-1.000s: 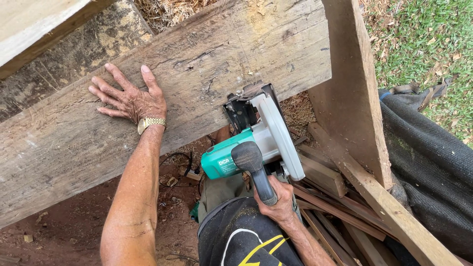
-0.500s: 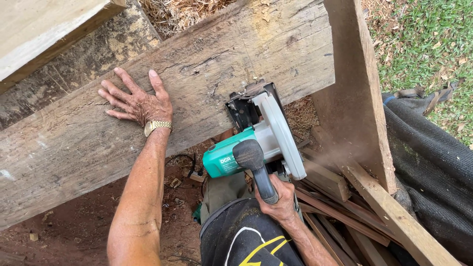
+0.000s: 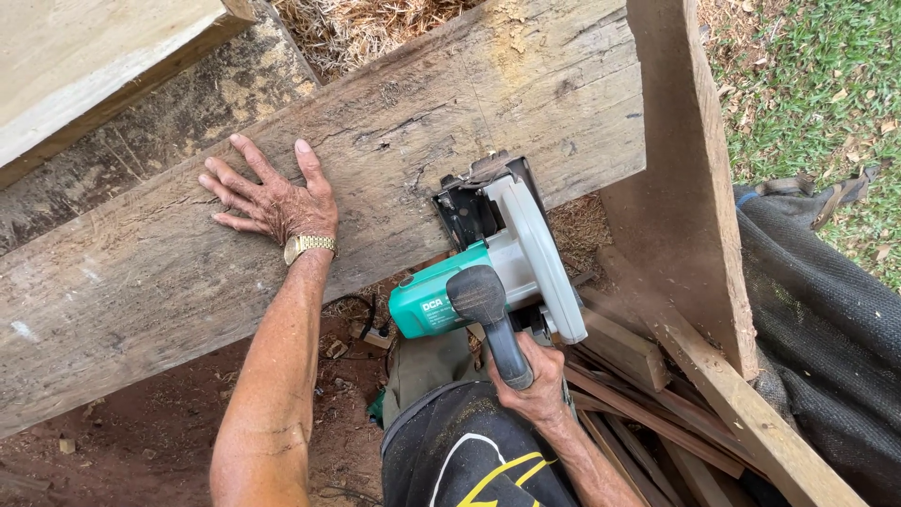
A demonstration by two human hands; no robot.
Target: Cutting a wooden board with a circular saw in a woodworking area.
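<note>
Two hands are sharing the work here. The right hand [image 3: 537,376] is wrapping tightly around the dark rear handle of a circular saw [image 3: 488,258], fingers curled fully closed about the grip. The saw, teal-bodied with a pale grey blade guard, is sitting with its front end at the near edge of a wide weathered plank [image 3: 375,178], its motor housing hanging just off the edge toward the person. The left hand [image 3: 272,197] is lying flat on that plank, fingers spread wide and grasping nothing, a gold wristwatch [image 3: 308,246] showing at the wrist; it is pressing down well to the side of the saw.

The saw looks fairly heavy and rigid, best gripped by that rear handle, with fingers kept away from the guard. The plank appears thick, stiff, rough and cracked, probably heavy enough to need a flat palm rather than a pinch.

Further out, a narrower upright board [image 3: 680,188] is standing to the right, offcuts [image 3: 648,413] are piling beneath it, dark netting [image 3: 826,319] is draping beside the grass, and red soil [image 3: 122,441] is showing below.
</note>
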